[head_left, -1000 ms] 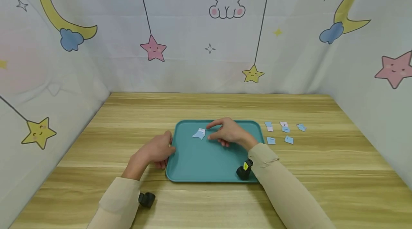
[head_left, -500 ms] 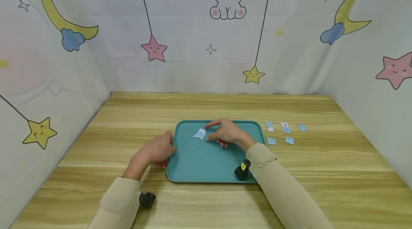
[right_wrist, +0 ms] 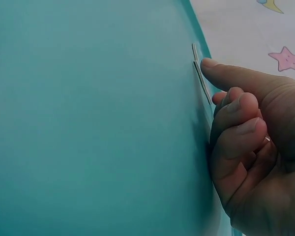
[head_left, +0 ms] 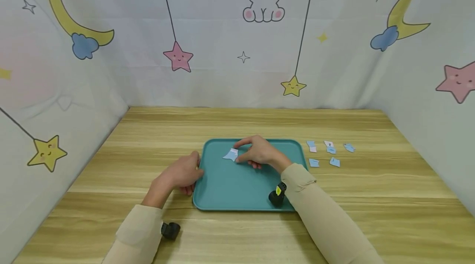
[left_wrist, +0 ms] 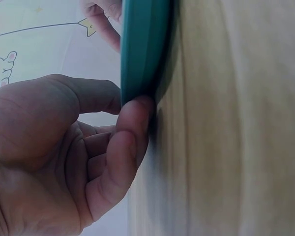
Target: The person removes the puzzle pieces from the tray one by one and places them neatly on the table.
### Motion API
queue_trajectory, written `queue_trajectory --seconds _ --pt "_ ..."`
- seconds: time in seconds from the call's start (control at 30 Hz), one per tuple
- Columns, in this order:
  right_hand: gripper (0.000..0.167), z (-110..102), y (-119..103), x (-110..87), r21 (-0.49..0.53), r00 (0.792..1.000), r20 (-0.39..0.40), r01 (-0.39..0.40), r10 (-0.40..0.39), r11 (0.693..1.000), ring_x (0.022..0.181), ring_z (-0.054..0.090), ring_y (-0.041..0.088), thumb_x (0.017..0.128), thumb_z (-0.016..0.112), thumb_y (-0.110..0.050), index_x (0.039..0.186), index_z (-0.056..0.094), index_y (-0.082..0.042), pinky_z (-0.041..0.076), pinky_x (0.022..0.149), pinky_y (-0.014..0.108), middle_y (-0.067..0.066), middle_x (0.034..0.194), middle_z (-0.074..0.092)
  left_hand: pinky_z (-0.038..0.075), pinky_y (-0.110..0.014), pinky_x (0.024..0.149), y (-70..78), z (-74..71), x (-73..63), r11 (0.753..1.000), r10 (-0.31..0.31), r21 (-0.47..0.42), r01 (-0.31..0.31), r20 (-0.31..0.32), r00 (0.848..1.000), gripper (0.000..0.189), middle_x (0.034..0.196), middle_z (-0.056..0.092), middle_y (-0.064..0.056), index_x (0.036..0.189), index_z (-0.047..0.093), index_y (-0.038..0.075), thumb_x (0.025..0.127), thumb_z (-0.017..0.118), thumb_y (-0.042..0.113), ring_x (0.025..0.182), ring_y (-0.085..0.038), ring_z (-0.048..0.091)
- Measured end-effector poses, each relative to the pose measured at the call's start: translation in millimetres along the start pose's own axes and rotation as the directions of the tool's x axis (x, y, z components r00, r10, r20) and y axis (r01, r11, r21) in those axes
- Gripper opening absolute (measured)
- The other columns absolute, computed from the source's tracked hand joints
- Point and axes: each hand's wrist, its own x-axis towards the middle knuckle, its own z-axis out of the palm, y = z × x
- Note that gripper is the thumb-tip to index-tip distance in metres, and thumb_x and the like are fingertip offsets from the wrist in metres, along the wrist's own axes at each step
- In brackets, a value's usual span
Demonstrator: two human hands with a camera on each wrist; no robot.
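Observation:
A teal tray (head_left: pixel 231 192) lies on the wooden table. My left hand (head_left: pixel 182 172) grips its left rim, thumb on top and fingers underneath, as the left wrist view (left_wrist: pixel 54 142) shows. Inside the tray, towards the back left, a small light blue and white puzzle cluster (head_left: pixel 231 154) lies flat; edge-on in the right wrist view, it shows as two thin puzzle pieces (right_wrist: pixel 202 81) side by side. My right hand (head_left: pixel 257 152) spans the cluster's right side, index fingertip at its back edge and thumb tip at its front corner. The other right fingers are curled.
Right of the tray, several loose light blue and white puzzle pieces (head_left: pixel 330 147) lie on the table (head_left: pixel 371 198). A white curtain (head_left: pixel 219 78) with printed stars, moons and a rabbit encloses the back and sides. Each sleeve carries a black wrist camera (head_left: pixel 170 230).
My right hand has shifted slightly left, and its thumb and index finger have closed in on the puzzle cluster. The left hand stays at the tray's rim.

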Motion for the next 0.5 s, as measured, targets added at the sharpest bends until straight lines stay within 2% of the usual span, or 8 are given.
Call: queue_trajectory --seconds 0.5 --pt "0.049 1.9 -4.4 4.6 -0.049 0.999 0.0 -0.034 0.034 0.998 0.041 0.044 0.014 0.091 0.084 -0.016 0.137 0.07 -0.021 0.04 0.04 0.026 0.003 0.052 0.051 0.053 -0.031 0.041 0.0 0.8 -0.2 1.0 0.005 -0.013 -0.005 -0.003 1.0 0.004 0.058 0.062 -0.013 0.1 0.048 0.003 0.102 0.05 0.006 0.042 -0.017 0.061"
